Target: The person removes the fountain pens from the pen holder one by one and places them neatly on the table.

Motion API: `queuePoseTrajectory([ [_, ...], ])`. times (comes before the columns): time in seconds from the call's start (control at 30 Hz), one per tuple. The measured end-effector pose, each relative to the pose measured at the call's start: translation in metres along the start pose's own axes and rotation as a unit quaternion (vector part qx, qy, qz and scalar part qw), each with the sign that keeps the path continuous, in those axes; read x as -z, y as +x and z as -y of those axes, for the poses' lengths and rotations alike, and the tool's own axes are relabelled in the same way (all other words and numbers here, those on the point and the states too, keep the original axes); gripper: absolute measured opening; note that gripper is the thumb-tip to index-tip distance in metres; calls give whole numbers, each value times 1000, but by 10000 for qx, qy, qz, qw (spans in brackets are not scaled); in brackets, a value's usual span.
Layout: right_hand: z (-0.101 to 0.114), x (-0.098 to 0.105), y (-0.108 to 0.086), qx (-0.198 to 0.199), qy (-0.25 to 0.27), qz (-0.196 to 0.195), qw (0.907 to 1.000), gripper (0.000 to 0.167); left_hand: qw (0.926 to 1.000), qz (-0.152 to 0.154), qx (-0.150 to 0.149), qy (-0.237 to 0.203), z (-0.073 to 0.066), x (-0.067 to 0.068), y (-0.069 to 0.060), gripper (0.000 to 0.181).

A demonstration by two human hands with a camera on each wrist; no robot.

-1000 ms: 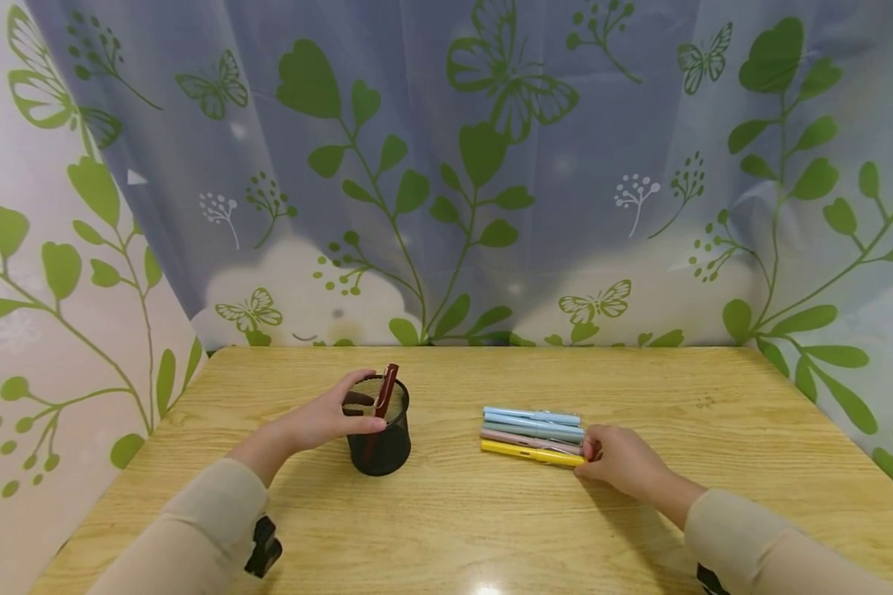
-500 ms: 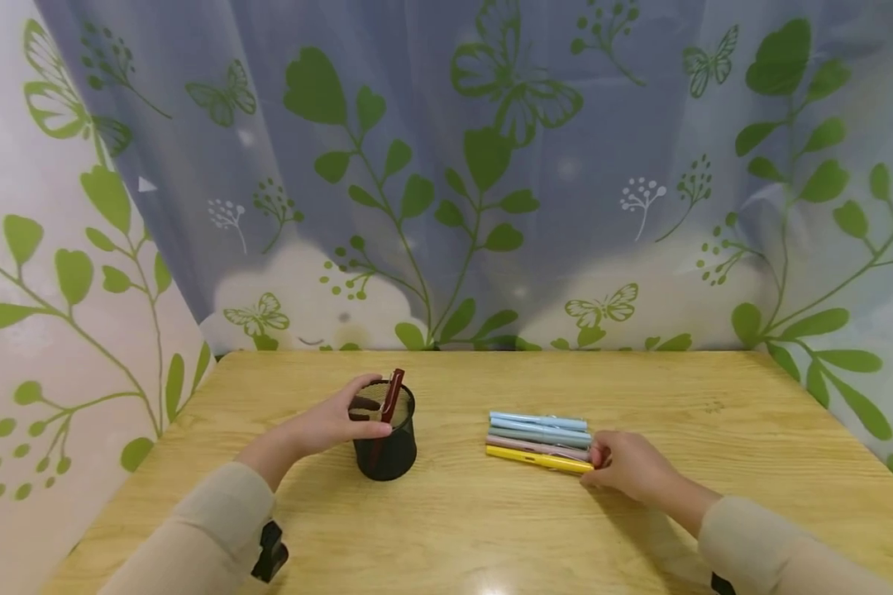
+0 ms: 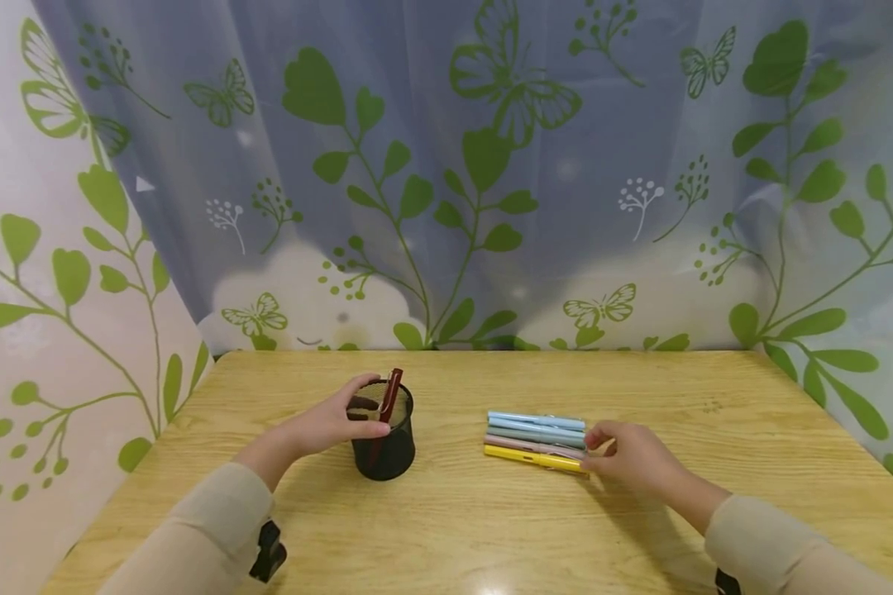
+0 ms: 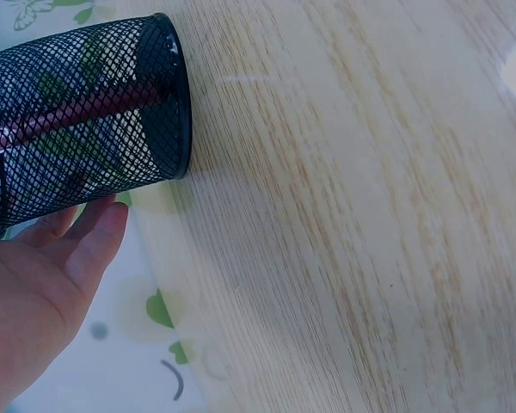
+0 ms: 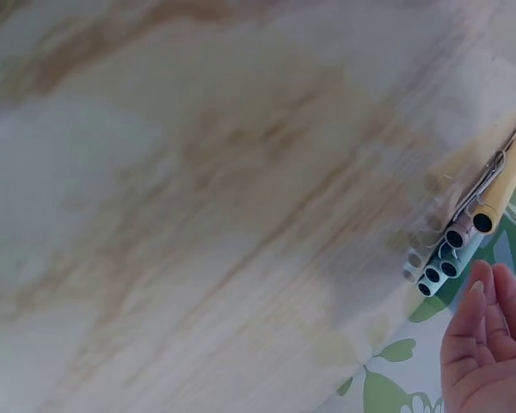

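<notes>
A black mesh pen holder (image 3: 384,454) stands upright on the left of the table, with a dark red pen (image 3: 391,397) leaning in it. My left hand (image 3: 320,423) holds the holder near its rim, thumb in front and fingers at the far side. In the left wrist view the red pen (image 4: 77,114) shows through the mesh. Right of the holder lie several pens side by side: light blue pens (image 3: 536,420), a grey-green one, a pink one and a yellow pen (image 3: 532,458) nearest me. My right hand (image 3: 632,454) is at their right ends, thumb and fingers apart; contact is unclear.
The wooden table (image 3: 432,537) runs back to a patterned curtain (image 3: 446,207) with green leaves and butterflies. Dark devices are strapped under both sleeves, one showing below the left sleeve (image 3: 201,512).
My right hand's fingers have loosened and drawn slightly away from the pens' ends. My left hand and the pen holder have stayed in place; the head view shifted slightly.
</notes>
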State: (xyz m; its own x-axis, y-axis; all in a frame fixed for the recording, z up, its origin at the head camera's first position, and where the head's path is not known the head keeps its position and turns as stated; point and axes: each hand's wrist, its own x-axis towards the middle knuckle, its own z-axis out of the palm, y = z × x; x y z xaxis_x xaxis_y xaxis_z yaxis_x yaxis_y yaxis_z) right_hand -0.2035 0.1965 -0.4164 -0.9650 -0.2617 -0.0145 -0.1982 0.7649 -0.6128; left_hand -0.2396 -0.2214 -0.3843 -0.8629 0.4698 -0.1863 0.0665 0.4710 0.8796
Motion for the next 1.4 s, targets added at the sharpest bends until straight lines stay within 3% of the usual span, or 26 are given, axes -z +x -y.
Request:
queuePoseTrajectory([
  [0.33,8,-1,5,429,292,-187,9985,32,10000,-13,-30,-7,1,0,0,88],
  [0.57,14,-2,9,454,643,-209,9967,32,10000,-34,-2,44,2,0,2,89],
  [0.9,20,-14,22,681,1217,35,9902,36,9999,-46,2,125,2,1,0,89],
  [1.4,35,-23,40,701,1488,279,9860,34,10000,-13,-30,47,2,1,1,88],
])
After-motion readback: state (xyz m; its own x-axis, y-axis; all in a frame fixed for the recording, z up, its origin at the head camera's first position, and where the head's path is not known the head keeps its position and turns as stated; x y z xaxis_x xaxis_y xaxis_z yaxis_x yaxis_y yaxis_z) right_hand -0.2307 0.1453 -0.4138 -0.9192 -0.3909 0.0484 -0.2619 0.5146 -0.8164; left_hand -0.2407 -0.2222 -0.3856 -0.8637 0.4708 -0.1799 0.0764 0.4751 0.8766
